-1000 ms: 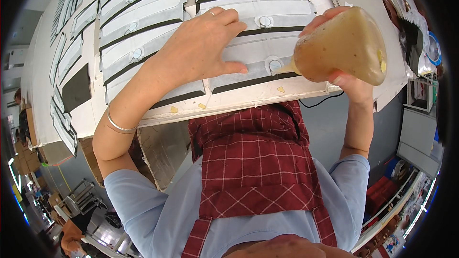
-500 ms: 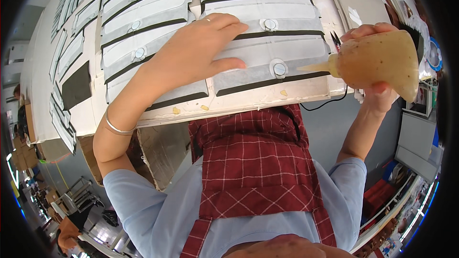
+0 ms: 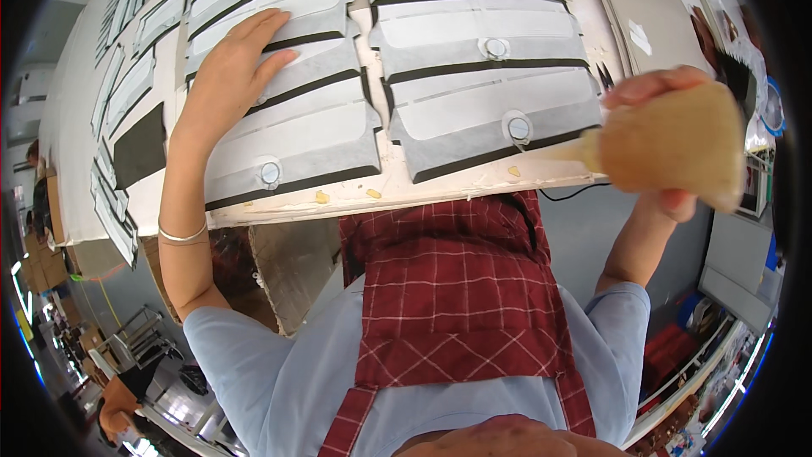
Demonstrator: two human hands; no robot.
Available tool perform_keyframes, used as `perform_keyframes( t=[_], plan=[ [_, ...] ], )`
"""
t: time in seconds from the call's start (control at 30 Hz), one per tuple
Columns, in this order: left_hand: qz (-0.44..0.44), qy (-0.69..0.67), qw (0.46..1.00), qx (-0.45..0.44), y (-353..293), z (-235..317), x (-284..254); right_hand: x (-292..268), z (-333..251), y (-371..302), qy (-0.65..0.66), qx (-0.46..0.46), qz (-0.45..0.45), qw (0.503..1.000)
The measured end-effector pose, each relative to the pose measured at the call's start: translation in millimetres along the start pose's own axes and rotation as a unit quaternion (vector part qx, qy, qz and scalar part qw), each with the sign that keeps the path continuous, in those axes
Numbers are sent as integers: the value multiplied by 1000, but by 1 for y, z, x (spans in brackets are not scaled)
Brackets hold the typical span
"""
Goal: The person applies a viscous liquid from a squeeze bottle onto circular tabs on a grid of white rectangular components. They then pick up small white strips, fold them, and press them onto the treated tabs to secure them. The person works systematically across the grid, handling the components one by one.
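Observation:
My right hand (image 3: 655, 89) is wrapped round a yellowish squeeze bottle (image 3: 677, 144), tipped on its side and smeared by motion. Its pointed nozzle aims left, close to the front edge of the nearest right-hand panel (image 3: 457, 121). That panel is white and grey with black edging, and a round metal disc (image 3: 518, 128) sits near its front edge. Over the left column of like panels my left hand (image 3: 228, 76) is spread, fingers apart and holding nothing. Below it lies the nearest left panel (image 3: 313, 137), with its own round disc (image 3: 270, 173).
A black rectangular piece (image 3: 139, 145) and several narrow panels lie at the table's left. Dried yellowish bits (image 3: 322, 197) dot the front edge. Dark pointed tweezers (image 3: 605, 76) lie beside the right column. A black cable (image 3: 575, 194) hangs by the table's edge.
My left hand has moved left, from the right column to the left one, uncovering the nearest panels. The bottle in my right hand has dropped slightly toward me, its nozzle now lower than the disc.

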State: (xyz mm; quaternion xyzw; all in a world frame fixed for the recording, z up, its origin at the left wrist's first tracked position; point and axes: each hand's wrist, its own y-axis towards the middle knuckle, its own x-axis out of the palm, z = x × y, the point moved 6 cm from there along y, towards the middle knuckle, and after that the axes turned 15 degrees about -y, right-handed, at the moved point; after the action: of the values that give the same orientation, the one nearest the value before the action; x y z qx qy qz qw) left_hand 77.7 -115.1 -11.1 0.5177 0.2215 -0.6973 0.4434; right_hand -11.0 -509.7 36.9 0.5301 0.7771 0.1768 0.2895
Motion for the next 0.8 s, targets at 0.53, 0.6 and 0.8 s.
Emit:
perform_keyframes(
  t=[0.53,0.6,0.8],
  plan=[
    [78,137,987,43,14,5,-2,-59,14,-22,155,55,289,943],
    [71,190,978,48,15,6,2,-57,17,-22,173,65,281,942],
    [90,297,945,101,30,8,13,-50,5,5,430,-46,119,894]
  ],
)
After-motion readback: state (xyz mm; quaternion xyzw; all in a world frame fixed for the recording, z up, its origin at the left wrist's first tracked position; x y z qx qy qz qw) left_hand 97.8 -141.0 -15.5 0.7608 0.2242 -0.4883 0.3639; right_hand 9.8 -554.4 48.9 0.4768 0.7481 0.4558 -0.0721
